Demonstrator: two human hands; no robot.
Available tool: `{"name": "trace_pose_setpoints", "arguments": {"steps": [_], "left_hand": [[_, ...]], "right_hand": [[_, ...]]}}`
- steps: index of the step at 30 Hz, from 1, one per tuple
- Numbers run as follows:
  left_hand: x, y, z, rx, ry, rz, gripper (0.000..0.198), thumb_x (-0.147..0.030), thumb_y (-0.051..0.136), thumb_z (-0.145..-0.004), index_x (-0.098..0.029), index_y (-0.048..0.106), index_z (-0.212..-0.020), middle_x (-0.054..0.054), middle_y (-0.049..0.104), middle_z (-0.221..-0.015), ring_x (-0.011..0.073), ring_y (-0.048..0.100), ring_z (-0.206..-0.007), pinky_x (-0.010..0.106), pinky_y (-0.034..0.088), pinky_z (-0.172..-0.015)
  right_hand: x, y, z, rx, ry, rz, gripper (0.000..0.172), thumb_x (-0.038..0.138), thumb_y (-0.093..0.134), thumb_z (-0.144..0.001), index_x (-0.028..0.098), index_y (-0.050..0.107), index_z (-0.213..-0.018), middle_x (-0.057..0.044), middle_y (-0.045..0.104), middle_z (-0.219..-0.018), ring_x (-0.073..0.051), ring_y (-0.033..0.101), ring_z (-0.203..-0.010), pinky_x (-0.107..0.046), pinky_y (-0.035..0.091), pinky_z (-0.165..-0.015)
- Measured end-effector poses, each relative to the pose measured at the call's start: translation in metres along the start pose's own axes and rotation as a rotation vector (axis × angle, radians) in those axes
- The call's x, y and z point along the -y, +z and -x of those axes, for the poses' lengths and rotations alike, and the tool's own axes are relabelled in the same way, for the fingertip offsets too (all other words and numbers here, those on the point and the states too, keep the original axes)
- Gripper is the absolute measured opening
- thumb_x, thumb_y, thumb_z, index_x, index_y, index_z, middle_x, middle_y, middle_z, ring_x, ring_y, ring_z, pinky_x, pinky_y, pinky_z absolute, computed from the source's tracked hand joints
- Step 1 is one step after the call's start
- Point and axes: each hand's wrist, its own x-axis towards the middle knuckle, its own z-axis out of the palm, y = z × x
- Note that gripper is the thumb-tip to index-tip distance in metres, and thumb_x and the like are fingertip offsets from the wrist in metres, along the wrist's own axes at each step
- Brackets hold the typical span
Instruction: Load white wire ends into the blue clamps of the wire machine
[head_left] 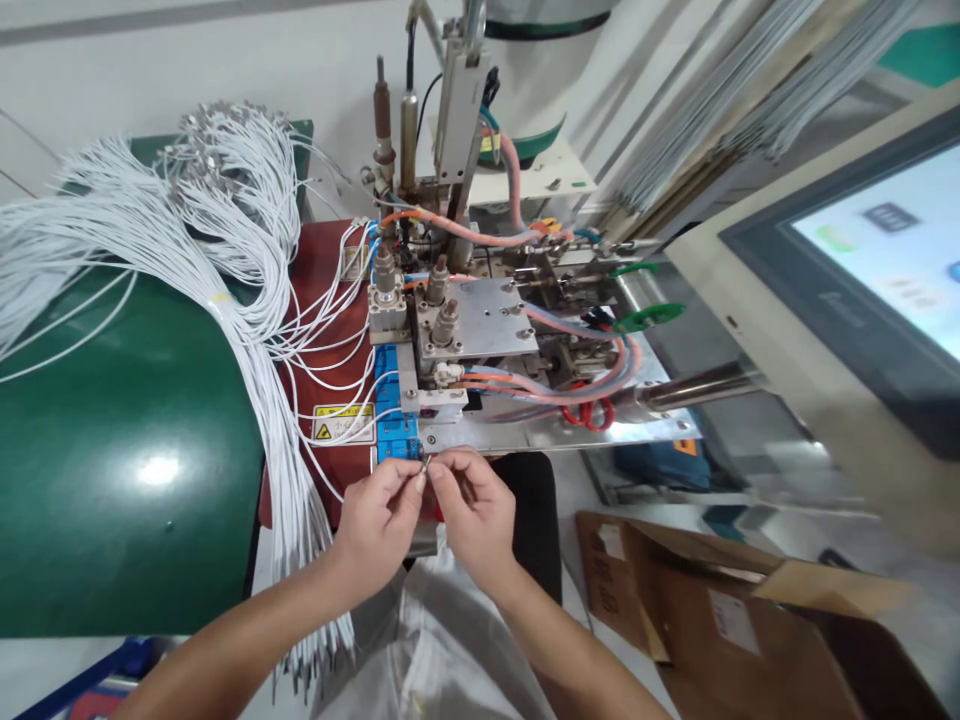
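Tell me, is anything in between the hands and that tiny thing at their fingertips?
Nothing I can see: the left hand and right hand meet right at the tiny piece, which they mostly cover.

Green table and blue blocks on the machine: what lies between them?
The head view shows a bundle of white cables, then a red panel bearing a yellow warning label, with some cables crossing it.
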Motion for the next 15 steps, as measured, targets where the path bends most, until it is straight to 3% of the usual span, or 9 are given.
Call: {"name": "trace_pose_setpoints", "arguments": {"steps": [5, 10, 15], "left_hand": [[0.000, 0.000, -0.001, -0.032, -0.017, 0.008, 0.017, -0.026, 0.048, -0.085, -0.017, 0.063, -0.086, 0.001, 0.069, -0.076, 0.0118, 0.063, -0.065, 0.020, 0.049, -0.062], [-0.003, -0.009, -0.004, -0.032, 0.058, -0.057, 0.017, -0.023, 0.052, -0.082, -0.019, 0.067, -0.087, 0.001, 0.070, -0.076, 0.0117, 0.063, -0.062, 0.022, 0.050, -0.063], [-0.012, -0.026, -0.012, 0.241, 0.087, -0.226, 0.018, -0.018, 0.050, -0.080, -0.020, 0.067, -0.076, -0.002, 0.067, -0.066, 0.0105, 0.059, -0.056, 0.020, 0.044, -0.056]], "right_hand": [[0.005, -0.009, -0.009, 0.107, -0.226, 0.163, 0.008, 0.018, 0.053, -0.078, 0.020, 0.056, -0.071, -0.002, 0.057, -0.068, -0.014, 0.054, -0.063, -0.026, 0.046, -0.059], [0.013, -0.024, -0.022, 0.263, -0.253, 0.205, 0.010, 0.016, 0.053, -0.078, 0.020, 0.054, -0.069, 0.000, 0.056, -0.065, -0.012, 0.053, -0.059, -0.024, 0.044, -0.055], [0.020, -0.033, -0.032, 0.524, -0.350, 0.293, 0.010, 0.015, 0.052, -0.076, 0.019, 0.057, -0.069, 0.000, 0.055, -0.064, -0.013, 0.051, -0.059, -0.024, 0.042, -0.055]]}}
